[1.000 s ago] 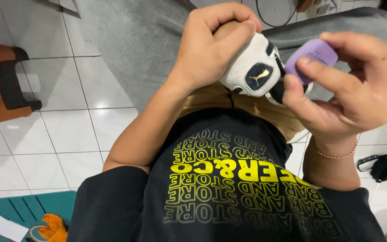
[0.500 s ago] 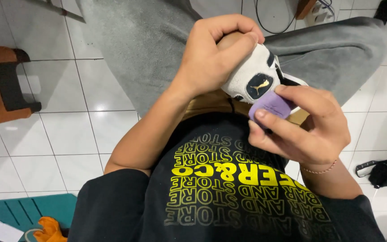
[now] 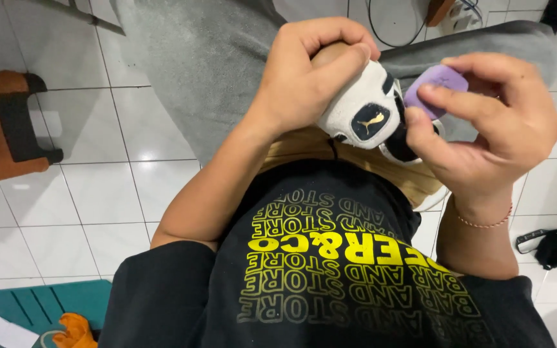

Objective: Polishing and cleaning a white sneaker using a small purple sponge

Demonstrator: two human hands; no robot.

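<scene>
My left hand [image 3: 307, 74] is wrapped around a white shoe [image 3: 363, 109] with a black patch on its heel, holding it up over my lap. My right hand [image 3: 491, 125] pinches a small purple sponge-like pad [image 3: 434, 85] between thumb and fingers, pressed against the shoe's back edge. The front of the shoe is hidden under my left hand. A thin bracelet circles my right wrist.
I sit over a white tiled floor with a grey mat [image 3: 207, 58]. An orange and black stool [image 3: 4, 125] stands at the left. A dark object [image 3: 552, 247] lies at the right. Cables [image 3: 398, 19] run along the top. A teal board [image 3: 40, 306] and an orange rag [image 3: 72, 332] lie bottom left.
My right hand with the purple pad has moved up from the shoe's lower side to its upper back edge. The left hand keeps its grip on the shoe.
</scene>
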